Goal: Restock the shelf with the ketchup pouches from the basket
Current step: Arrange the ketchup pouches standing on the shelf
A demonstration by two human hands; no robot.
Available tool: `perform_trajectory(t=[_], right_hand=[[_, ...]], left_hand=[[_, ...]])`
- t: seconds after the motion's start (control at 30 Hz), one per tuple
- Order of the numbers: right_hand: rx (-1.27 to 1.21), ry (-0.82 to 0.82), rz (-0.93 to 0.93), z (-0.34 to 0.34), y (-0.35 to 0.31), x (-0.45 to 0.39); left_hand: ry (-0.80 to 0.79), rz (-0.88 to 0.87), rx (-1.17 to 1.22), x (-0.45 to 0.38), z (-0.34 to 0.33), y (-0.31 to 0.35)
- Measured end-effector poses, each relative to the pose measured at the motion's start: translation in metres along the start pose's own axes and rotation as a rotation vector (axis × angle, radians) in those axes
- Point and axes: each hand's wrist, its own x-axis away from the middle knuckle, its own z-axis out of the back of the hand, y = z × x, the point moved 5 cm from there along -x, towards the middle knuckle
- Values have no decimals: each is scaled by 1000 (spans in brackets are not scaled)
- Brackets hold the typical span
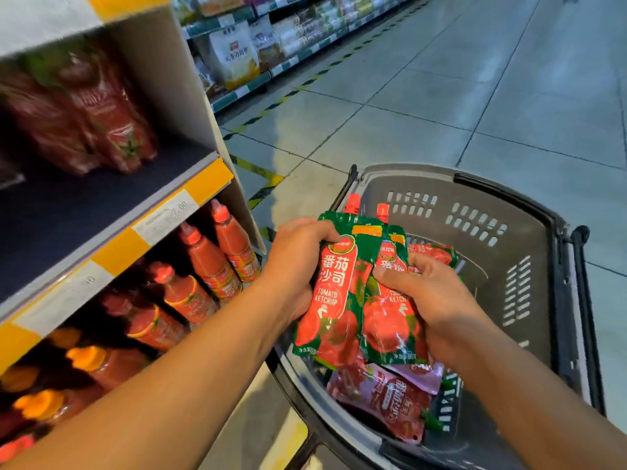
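Hands meet over the grey basket [529,232] at about five o'clock in the view, each closed around an upright ketchup pouch. The left hand [298,266] grips the left pouch [334,293] by its upper left edge, fingers curled over the green top and thumb behind. The right hand [437,307] wraps the right pouch [386,317] from its right side, thumb pressed across the front near the middle. The two pouches touch side by side, red spouts pointing to twelve o'clock, held above the basket's near half. More pouches [383,398] lie flat in the basket beneath them, at six o'clock from the held pair, and another [432,254] shows behind the right hand's fingers. At nine to ten o'clock stands the shelf [112,245] with a yellow edge strip; a blurred group of red pouches [101,120] sits on its upper level at ten o'clock, and ketchup bottles [203,262] with red caps fill the level below. Tiled floor [441,79] stretches toward one o'clock.
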Motion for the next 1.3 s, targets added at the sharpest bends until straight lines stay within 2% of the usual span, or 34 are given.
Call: perform_trajectory(t=[0.13, 0.3, 0.5, 0.7, 0.93, 1.1, 1.3], right_hand=[[-39, -57, 54, -16, -20, 10], [-66, -103, 101, -49, -31, 26], [3, -194, 129, -108, -44, 34], [109, -440, 204, -197, -50, 42], [49, -471, 234, -279, -37, 18], [20, -493, 184, -299, -4, 10], [25, -549, 178, -282, 21, 3]], left_hand=[[-81, -121, -9, 14, 20, 24], [-34, -214, 11, 42, 67, 47], [174, -383, 47, 81, 143, 77], [349, -439, -16, 123, 215, 97], [533, -484, -16, 152, 258, 107], [646, -459, 40, 160, 278, 107], [746, -434, 36, 164, 295, 104]])
